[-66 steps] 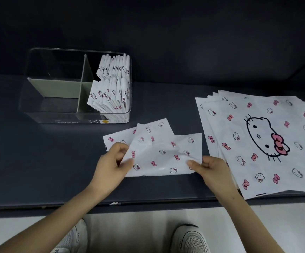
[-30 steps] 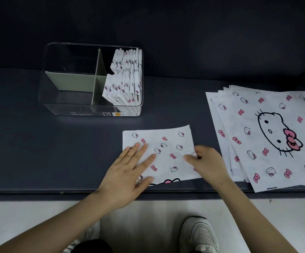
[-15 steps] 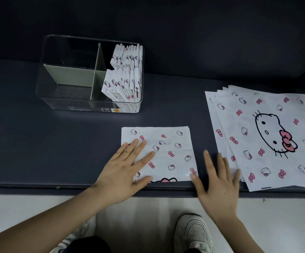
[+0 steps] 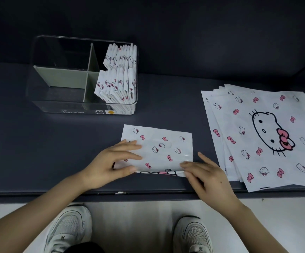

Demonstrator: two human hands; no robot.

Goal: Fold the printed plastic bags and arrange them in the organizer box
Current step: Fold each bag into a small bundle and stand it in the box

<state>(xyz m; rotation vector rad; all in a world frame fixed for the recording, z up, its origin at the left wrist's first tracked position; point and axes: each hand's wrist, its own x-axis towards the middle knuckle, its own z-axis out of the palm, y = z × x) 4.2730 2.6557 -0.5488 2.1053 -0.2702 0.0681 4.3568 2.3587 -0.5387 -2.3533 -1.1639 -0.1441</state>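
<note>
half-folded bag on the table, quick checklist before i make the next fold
1. The half-folded bag sits wholly on the table, not over its edge: ok.
2. The left hand pinches the bag's left side, fingers on top, thumb at the near edge: ok.
3. The right hand has a grip on the near right corner: cannot tell; the fingertips touch it, but a pinch is not clear.
4. Bag apart from the unfolded stack: ok, a gap shows.
5. Room in the organizer box: ok, both left compartments look empty; folded bags fill the right ones.
</note>
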